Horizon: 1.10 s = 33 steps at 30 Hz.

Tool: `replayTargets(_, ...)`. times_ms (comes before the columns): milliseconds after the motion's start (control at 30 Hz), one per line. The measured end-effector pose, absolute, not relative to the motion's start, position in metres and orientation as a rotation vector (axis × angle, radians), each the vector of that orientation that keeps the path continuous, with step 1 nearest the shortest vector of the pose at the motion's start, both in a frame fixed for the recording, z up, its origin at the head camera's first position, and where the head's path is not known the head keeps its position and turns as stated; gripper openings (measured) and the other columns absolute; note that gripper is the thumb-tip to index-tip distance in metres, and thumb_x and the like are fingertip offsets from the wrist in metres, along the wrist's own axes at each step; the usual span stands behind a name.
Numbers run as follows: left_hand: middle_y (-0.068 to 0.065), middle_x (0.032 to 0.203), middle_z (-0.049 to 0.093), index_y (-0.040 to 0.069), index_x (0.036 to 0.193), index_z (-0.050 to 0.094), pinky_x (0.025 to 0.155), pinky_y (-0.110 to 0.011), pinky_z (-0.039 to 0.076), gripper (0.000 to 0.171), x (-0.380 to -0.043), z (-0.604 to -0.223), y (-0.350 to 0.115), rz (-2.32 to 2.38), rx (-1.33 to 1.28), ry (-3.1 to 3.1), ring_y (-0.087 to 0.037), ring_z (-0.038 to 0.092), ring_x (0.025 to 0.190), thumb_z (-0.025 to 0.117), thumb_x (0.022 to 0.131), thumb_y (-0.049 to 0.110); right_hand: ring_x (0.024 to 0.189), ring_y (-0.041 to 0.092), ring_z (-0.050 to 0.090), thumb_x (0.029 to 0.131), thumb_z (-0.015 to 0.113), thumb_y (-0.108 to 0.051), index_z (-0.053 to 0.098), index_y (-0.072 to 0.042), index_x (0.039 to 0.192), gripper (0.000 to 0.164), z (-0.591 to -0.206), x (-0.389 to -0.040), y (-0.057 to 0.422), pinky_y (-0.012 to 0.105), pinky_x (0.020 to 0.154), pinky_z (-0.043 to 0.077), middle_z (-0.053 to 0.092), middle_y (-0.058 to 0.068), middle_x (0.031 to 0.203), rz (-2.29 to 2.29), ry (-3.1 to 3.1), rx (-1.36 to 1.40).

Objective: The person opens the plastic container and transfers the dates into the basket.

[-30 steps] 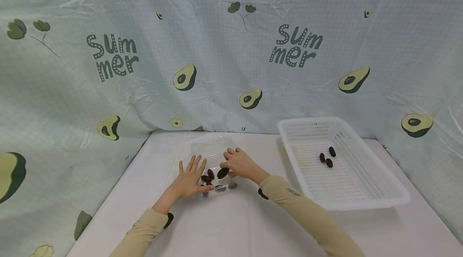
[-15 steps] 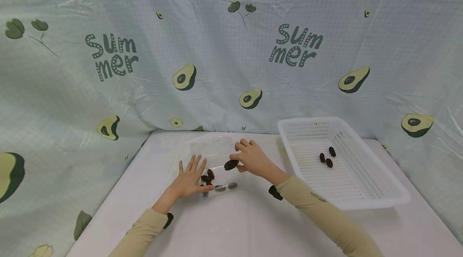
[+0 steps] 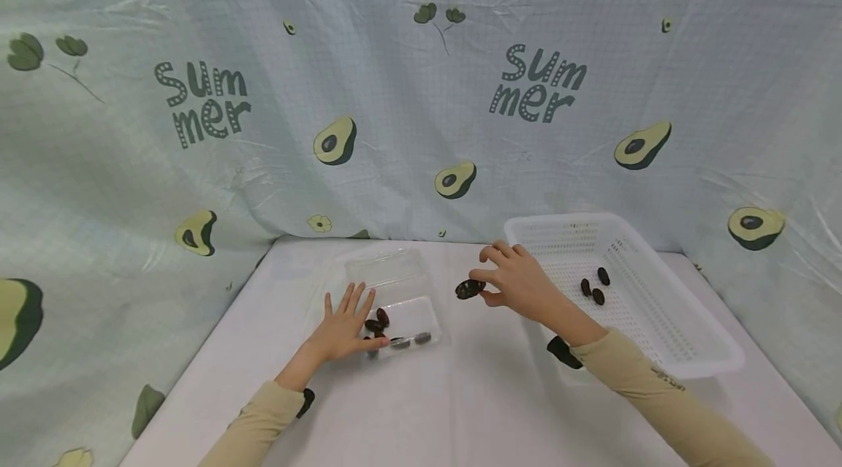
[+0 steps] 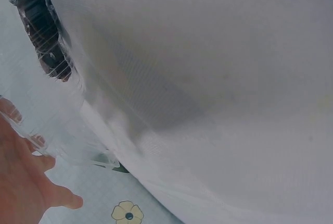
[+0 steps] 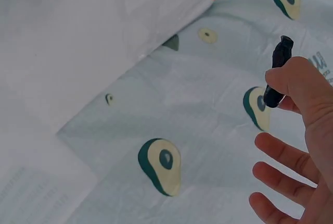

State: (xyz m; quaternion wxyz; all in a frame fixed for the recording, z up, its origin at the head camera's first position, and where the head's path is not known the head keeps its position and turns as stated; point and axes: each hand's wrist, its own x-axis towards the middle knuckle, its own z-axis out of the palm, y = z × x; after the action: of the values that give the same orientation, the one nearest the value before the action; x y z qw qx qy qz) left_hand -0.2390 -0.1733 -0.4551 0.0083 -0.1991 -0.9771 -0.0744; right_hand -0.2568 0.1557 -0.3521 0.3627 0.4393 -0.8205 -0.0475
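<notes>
My right hand [image 3: 522, 284] pinches a dark oval date [image 3: 470, 289] between thumb and index finger, up between the clear box and the white basket. In the right wrist view the held date [image 5: 282, 53] looks black and wrinkled, and the other fingers spread away from it. With fingers spread, my left hand [image 3: 340, 327] rests over the left side of an opened clear plastic box [image 3: 424, 315]. Several dates [image 3: 383, 317] lie in the box, partly hidden by that hand. In the left wrist view, dates [image 4: 41, 21] show through its clear wall.
A white perforated basket [image 3: 713, 359] stands on the right of the white table [image 3: 421, 408], with three dates [image 3: 598, 297] on its floor. The box's clear lid [image 3: 388, 266] is folded back. A printed curtain [image 3: 395, 87] hangs behind the table.
My right hand has lifted the date out of the clear box and carried it right, toward the basket. My left hand has stayed in place on the box.
</notes>
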Motion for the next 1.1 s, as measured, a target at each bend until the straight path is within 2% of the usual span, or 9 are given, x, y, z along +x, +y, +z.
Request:
replayTargets(367, -0.02, 0.149, 0.011, 0.006, 0.143, 0.017, 0.099, -0.069, 0.003, 0.096, -0.239, -0.456, -0.173, -0.235, -0.612, -3.05, -0.04, 0.007, 0.137, 0.05, 0.075, 0.066, 0.077, 0.023, 0.049, 0.058, 0.078, -0.025, 0.057, -0.022, 0.084, 0.034, -0.35, -0.258, 0.228, 0.031, 0.052, 0.039, 0.055, 0.006, 0.087, -0.162, -2.063, 1.02)
replayTargets(533, -0.02, 0.149, 0.01, 0.006, 0.143, 0.016, 0.099, -0.069, 0.004, 0.095, -0.237, -0.455, -0.173, -0.207, -0.618, -3.061, -0.039, 0.006, 0.137, 0.049, 0.076, 0.066, 0.076, 0.026, 0.048, 0.058, 0.075, -0.023, 0.059, -0.019, 0.086, 0.032, -0.356, -0.259, 0.26, 0.034, 0.051, 0.038, 0.054, 0.009, 0.086, -0.184, -2.115, 0.98)
replayTargets(600, -0.02, 0.149, 0.011, 0.006, 0.143, 0.017, 0.098, -0.069, 0.005, 0.095, -0.237, -0.455, -0.173, -0.203, -0.617, -3.056, -0.039, 0.007, 0.137, 0.048, 0.077, 0.066, 0.078, 0.027, 0.047, 0.066, 0.069, -0.025, 0.061, -0.018, 0.086, 0.024, -0.359, -0.26, 0.273, 0.036, 0.052, 0.038, 0.054, 0.01, 0.087, -0.18, -2.151, 0.955)
replayTargets(633, -0.021, 0.148, 0.011, 0.006, 0.143, 0.017, 0.098, -0.069, 0.005, 0.094, -0.237, -0.455, -0.173, -0.211, -0.618, -3.053, -0.039, 0.007, 0.137, 0.049, 0.077, 0.065, 0.078, 0.028, 0.048, 0.073, 0.063, -0.028, 0.061, -0.017, 0.086, 0.018, -0.36, -0.261, 0.279, 0.036, 0.052, 0.037, 0.054, 0.011, 0.087, -0.179, -2.161, 0.94)
replayTargets(667, -0.021, 0.148, 0.011, 0.006, 0.143, 0.017, 0.098, -0.069, 0.005, 0.094, -0.236, -0.455, -0.173, -0.217, -0.619, -3.051, -0.039, 0.007, 0.137, 0.049, 0.077, 0.065, 0.078, 0.028, 0.047, 0.08, 0.056, -0.033, 0.061, -0.016, 0.086, 0.019, -0.361, -0.262, 0.285, 0.036, 0.052, 0.037, 0.054, 0.011, 0.087, -0.179, -2.172, 0.923)
replayTargets(767, -0.021, 0.148, 0.011, 0.006, 0.143, 0.017, 0.099, -0.069, 0.004, 0.093, -0.236, -0.455, -0.172, -0.234, -0.62, -3.052, -0.039, 0.007, 0.137, 0.049, 0.078, 0.064, 0.076, 0.029, 0.046, 0.094, 0.024, -0.045, 0.061, -0.015, 0.084, 0.048, -0.365, -0.266, 0.301, 0.036, 0.049, 0.034, 0.054, 0.012, 0.085, -0.198, -2.164, 0.876)
replayTargets(833, -0.021, 0.149, 0.01, 0.006, 0.143, 0.016, 0.099, -0.069, 0.003, 0.093, -0.235, -0.453, -0.17, -0.241, -0.619, -3.055, -0.039, 0.006, 0.137, 0.05, 0.078, 0.063, 0.074, 0.03, 0.046, 0.094, 0.009, -0.047, 0.06, -0.014, 0.083, 0.062, -0.366, -0.269, 0.31, 0.035, 0.046, 0.032, 0.054, 0.013, 0.084, -0.215, -2.143, 0.848)
replayTargets(867, -0.021, 0.149, 0.01, 0.006, 0.143, 0.016, 0.099, -0.069, 0.003, 0.093, -0.235, -0.453, -0.17, -0.239, -0.619, -3.056, -0.039, 0.006, 0.137, 0.049, 0.078, 0.064, 0.073, 0.03, 0.046, 0.093, 0.007, -0.049, 0.059, -0.014, 0.083, 0.064, -0.367, -0.271, 0.315, 0.035, 0.046, 0.031, 0.053, 0.013, 0.083, -0.224, -2.14, 0.831)
replayTargets(1100, -0.02, 0.149, 0.008, 0.007, 0.144, 0.015, 0.099, -0.069, 0.002, 0.094, -0.238, -0.454, -0.168, -0.252, -0.614, -3.064, -0.039, 0.004, 0.137, 0.05, 0.077, 0.064, 0.068, 0.032, 0.047, 0.09, 0.0, -0.053, 0.06, -0.012, 0.083, 0.073, -0.372, -0.287, 0.347, 0.036, 0.041, 0.029, 0.053, 0.014, 0.079, -0.262, -2.139, 0.716)
